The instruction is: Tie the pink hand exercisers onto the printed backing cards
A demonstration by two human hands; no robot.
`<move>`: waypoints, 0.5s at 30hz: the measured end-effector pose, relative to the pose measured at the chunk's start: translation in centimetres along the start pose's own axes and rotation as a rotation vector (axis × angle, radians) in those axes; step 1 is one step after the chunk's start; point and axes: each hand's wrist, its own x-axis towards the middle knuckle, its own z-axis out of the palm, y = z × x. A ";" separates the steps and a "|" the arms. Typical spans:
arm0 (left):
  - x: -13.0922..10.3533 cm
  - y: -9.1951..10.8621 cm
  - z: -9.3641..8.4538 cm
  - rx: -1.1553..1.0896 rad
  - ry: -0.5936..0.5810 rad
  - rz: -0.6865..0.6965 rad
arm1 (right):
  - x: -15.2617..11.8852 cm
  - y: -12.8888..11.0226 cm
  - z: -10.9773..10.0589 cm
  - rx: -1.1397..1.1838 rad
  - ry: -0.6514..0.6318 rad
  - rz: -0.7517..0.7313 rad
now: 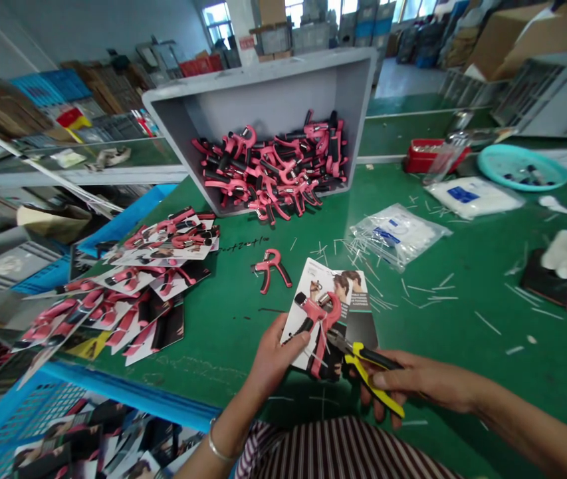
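My left hand (pixel 274 352) is closed on the lower left edge of a printed packaging card (pixel 303 283), thumb across its front. On that card lies a pink and black hand gripper (pixel 332 306), with white zip tie ends by its handles. My right hand (pixel 413 382) is wrapped round the yellow and black handles of cutting pliers (pixel 365 356). Their jaws are at the hand gripper's middle, close to the white tie; whether they touch it I cannot tell. Another printed card (pixel 367 319) sits partly behind. A single loose hand gripper (pixel 272 269) lies on the green table beyond.
A tilted grey bin (pixel 263 100) holds many hand grippers. Carded ones are piled (pixel 163 259) at left, above a blue crate (pixel 128 392). Bags of zip ties (pixel 397 233), scattered tie offcuts (pixel 430 297), a turquoise basin (pixel 492 166) and a red box (pixel 415 156) stand right.
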 end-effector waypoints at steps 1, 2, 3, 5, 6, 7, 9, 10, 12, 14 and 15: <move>-0.1 0.0 -0.1 -0.008 -0.018 -0.013 | 0.1 -0.2 -0.1 0.007 -0.012 0.015; -0.2 0.0 -0.2 -0.012 -0.034 -0.024 | 0.1 -0.4 -0.2 0.021 -0.026 0.029; -0.3 0.0 -0.3 -0.011 -0.050 -0.032 | 0.2 -0.6 -0.3 0.038 -0.042 0.042; -0.5 0.3 -0.4 -0.001 -0.076 -0.039 | 0.3 -1.1 -0.5 0.076 -0.079 0.061; -0.5 0.4 -0.4 0.004 -0.091 -0.036 | 0.4 -1.3 -0.6 0.094 -0.102 0.072; -0.6 0.6 -0.4 0.011 -0.109 -0.031 | 0.5 -1.4 -0.7 0.111 -0.124 0.085; -0.6 0.8 -0.4 0.012 -0.135 -0.022 | 0.7 -1.3 -0.9 0.142 -0.150 0.112; -0.6 0.8 -0.3 0.003 -0.140 -0.024 | 0.9 -1.1 -0.9 0.149 -0.139 0.126; -0.6 0.7 -0.1 -0.031 -0.127 -0.044 | 1.3 -0.4 -0.8 0.096 -0.057 0.145; -0.5 0.5 0.1 -0.089 -0.099 -0.080 | 1.5 0.2 -0.4 -0.155 0.097 0.102; -0.4 0.4 0.3 -0.120 -0.083 -0.105 | 1.5 0.3 0.0 -0.314 0.178 0.060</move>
